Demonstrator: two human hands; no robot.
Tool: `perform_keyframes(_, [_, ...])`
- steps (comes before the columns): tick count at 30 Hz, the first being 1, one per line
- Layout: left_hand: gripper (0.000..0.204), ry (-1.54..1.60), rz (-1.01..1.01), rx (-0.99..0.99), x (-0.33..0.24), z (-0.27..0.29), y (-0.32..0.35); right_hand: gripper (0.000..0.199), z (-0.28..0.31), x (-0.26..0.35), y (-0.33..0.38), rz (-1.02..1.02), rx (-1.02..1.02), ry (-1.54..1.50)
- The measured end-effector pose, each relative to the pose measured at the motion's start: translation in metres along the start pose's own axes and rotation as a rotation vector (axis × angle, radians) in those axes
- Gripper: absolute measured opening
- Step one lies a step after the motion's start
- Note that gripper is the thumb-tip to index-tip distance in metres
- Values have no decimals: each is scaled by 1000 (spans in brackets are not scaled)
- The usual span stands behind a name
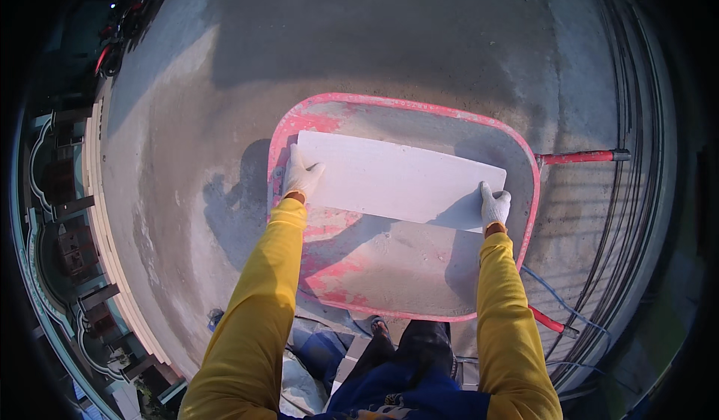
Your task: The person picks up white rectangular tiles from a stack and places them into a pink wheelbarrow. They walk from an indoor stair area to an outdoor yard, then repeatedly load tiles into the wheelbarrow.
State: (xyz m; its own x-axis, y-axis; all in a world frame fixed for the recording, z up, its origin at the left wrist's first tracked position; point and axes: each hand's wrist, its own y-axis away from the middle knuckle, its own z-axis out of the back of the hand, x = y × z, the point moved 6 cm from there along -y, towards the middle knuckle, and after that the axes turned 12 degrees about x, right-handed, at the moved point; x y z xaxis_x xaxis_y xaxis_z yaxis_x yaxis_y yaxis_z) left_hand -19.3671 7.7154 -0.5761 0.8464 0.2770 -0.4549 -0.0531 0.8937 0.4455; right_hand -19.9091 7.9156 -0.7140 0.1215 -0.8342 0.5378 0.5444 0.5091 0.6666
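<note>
A long white rectangular block (397,174) lies level between my two hands, over the tray of a red wheelbarrow (359,270). My left hand (302,174), in a white knitted glove, grips the block's left end with the thumb laid over its top face. At the opposite end my right hand (494,206), gloved alike, is closed on the near right corner, thumb up. Both fingertips are hidden under or behind the block. Whether the block touches the tray's bottom cannot be seen. The tray is scuffed, with grey residue over its red paint.
Two red handles (584,157) stick out on the wheelbarrow's right. Past them, dark cables (625,120) run along the concrete ground (389,38). A blue hose (562,300) curves at the lower right. White and blue sacks (307,367) lie by my feet, left side.
</note>
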Motion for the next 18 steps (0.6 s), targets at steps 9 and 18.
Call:
perform_keyframes(9, [81, 104, -51, -180, -40, -60, 254, 91, 8, -16, 12, 161, 106, -114])
perform_keyframes(18, [74, 734, 829, 324, 172, -219, 626, 61, 0, -31, 116, 188, 674, 818])
